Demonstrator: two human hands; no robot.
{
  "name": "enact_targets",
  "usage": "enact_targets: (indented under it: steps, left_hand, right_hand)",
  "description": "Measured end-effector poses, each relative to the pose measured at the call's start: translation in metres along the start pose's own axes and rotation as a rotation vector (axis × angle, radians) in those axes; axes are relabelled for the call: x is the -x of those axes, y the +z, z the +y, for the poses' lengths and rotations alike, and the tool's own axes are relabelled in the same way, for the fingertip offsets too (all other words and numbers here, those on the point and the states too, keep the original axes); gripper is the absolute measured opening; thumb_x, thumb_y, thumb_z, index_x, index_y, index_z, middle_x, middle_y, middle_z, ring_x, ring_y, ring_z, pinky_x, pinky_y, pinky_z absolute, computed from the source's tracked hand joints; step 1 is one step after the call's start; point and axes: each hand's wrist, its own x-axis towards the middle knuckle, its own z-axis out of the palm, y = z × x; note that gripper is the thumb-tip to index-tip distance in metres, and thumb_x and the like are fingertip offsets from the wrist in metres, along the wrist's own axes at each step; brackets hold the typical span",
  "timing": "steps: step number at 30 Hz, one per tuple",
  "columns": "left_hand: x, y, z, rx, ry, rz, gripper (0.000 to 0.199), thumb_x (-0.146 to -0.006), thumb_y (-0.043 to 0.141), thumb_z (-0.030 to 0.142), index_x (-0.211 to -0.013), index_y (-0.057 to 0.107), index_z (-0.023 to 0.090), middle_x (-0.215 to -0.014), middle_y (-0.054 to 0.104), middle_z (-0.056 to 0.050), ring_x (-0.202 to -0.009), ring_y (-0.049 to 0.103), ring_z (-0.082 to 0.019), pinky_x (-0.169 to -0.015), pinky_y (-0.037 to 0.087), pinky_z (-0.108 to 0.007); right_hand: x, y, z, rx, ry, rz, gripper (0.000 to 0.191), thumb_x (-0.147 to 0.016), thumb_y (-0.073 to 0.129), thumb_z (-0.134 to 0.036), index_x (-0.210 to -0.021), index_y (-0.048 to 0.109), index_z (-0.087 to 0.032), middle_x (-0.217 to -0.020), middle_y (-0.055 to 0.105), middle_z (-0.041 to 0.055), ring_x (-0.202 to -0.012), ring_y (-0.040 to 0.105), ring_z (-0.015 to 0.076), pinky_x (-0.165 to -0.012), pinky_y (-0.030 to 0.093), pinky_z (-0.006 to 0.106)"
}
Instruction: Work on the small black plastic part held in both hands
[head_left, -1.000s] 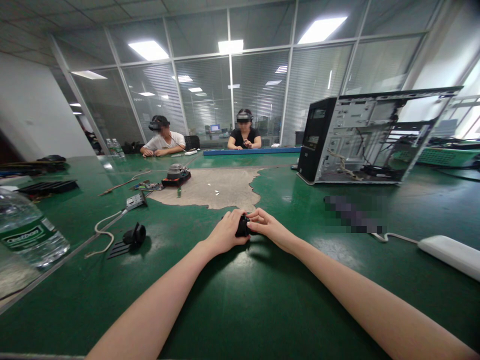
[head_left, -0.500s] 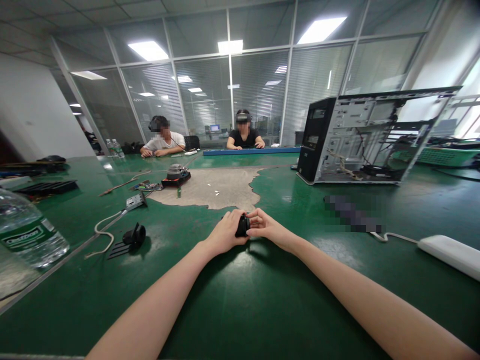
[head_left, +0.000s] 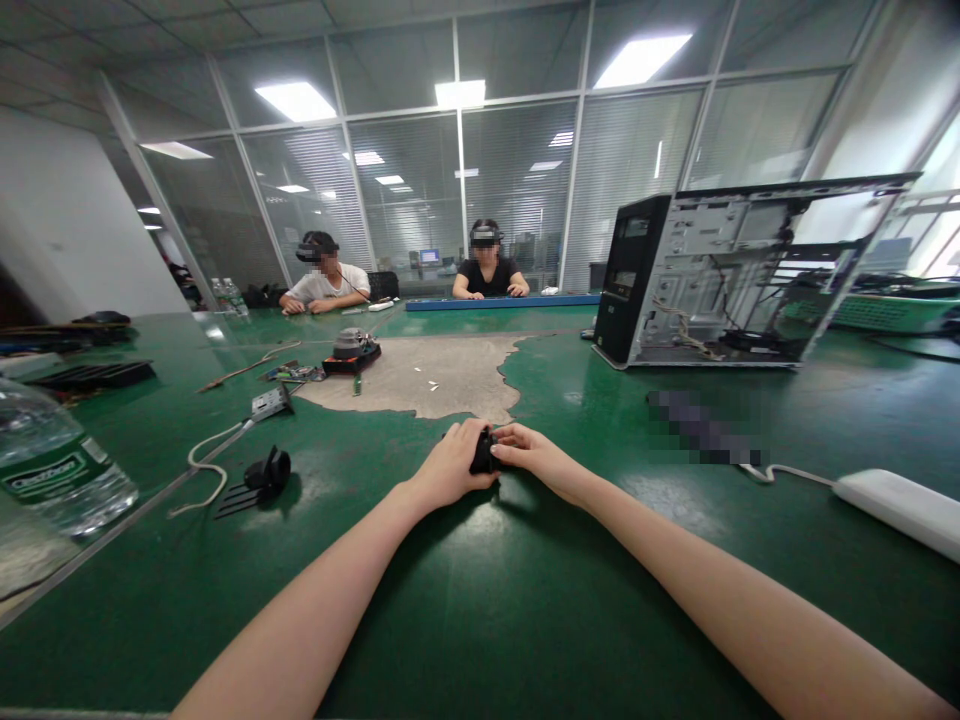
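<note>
A small black part [head_left: 481, 455], mostly covered by my fingers, is held between my hands just above the green table. Its exact kind I cannot make out. My left hand [head_left: 454, 462] wraps it from the left, with the back of the hand towards me. From the right, my right hand [head_left: 529, 452] pinches its edge with thumb and fingers. To the left on the table lies a black plastic piece with a round ring and flat prongs [head_left: 262, 475].
An opened computer case [head_left: 637, 285] stands at the right, with a white power strip [head_left: 900, 510] nearer. A water bottle [head_left: 60, 460] is at the left. A metal piece with a cable [head_left: 271, 402] and a cooler [head_left: 352, 350] lie beyond. Two people sit across the table.
My right thumb and fingers have closed in on the right side of the black part. My left hand stays about where it was.
</note>
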Motion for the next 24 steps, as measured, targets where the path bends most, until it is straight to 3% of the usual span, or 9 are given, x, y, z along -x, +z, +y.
enact_targets:
  steps: [4, 9, 15, 21, 24]
  left_hand:
    - [0.0003, 0.0006, -0.0001, -0.014, 0.006, 0.000, 0.053, -0.064, 0.062, 0.027, -0.110, 0.036, 0.020, -0.104, 0.047, -0.006, -0.092, 0.045, -0.023, -0.079, 0.041, -0.037]
    - [0.0000, 0.0014, -0.0006, -0.009, 0.007, 0.010, 0.054, -0.064, 0.062, 0.028, -0.111, 0.036, 0.019, -0.104, 0.047, -0.006, -0.093, 0.045, -0.023, -0.080, 0.040, -0.037]
    - [-0.0004, -0.0002, 0.0014, 0.022, -0.002, 0.005, 0.054, -0.064, 0.062, 0.028, -0.111, 0.037, 0.020, -0.105, 0.047, -0.007, -0.094, 0.045, -0.023, -0.081, 0.039, -0.038]
    - [0.0001, -0.0005, 0.0007, 0.015, -0.001, 0.002, 0.054, -0.062, 0.062, 0.024, -0.110, 0.037, 0.020, -0.105, 0.047, -0.006, -0.092, 0.046, -0.023, -0.080, 0.039, -0.038]
    - [0.0000, -0.0002, 0.0005, 0.011, -0.002, 0.004, 0.054, -0.063, 0.062, 0.024, -0.110, 0.037, 0.020, -0.104, 0.047, -0.006, -0.092, 0.046, -0.023, -0.080, 0.039, -0.038]
  right_hand:
    - [0.0032, -0.0031, -0.0028, -0.024, -0.032, -0.098, 0.037, -0.059, 0.070, -0.023, -0.090, 0.049, -0.021, -0.084, 0.057, 0.0000, -0.080, 0.054, 0.0139, -0.074, 0.042, 0.031]
    - [0.0034, 0.0004, -0.0033, -0.048, -0.041, -0.032, 0.024, -0.068, 0.062, -0.031, -0.085, 0.050, -0.020, -0.076, 0.056, -0.0011, -0.072, 0.053, 0.0116, -0.070, 0.042, 0.028]
    - [-0.0004, 0.0030, -0.0002, -0.045, 0.007, 0.026, 0.029, -0.066, 0.063, -0.032, -0.087, 0.050, -0.018, -0.080, 0.057, 0.0010, -0.076, 0.054, 0.0137, -0.075, 0.041, 0.031]
    - [0.0036, -0.0024, -0.0028, -0.028, -0.024, -0.096, 0.038, -0.059, 0.070, -0.024, -0.090, 0.047, -0.021, -0.081, 0.056, -0.0008, -0.076, 0.054, 0.0130, -0.073, 0.042, 0.031]
    - [0.0050, -0.0019, -0.0032, -0.022, -0.030, -0.077, 0.033, -0.064, 0.066, -0.027, -0.090, 0.048, -0.022, -0.080, 0.056, -0.0012, -0.076, 0.054, 0.0126, -0.073, 0.042, 0.030]
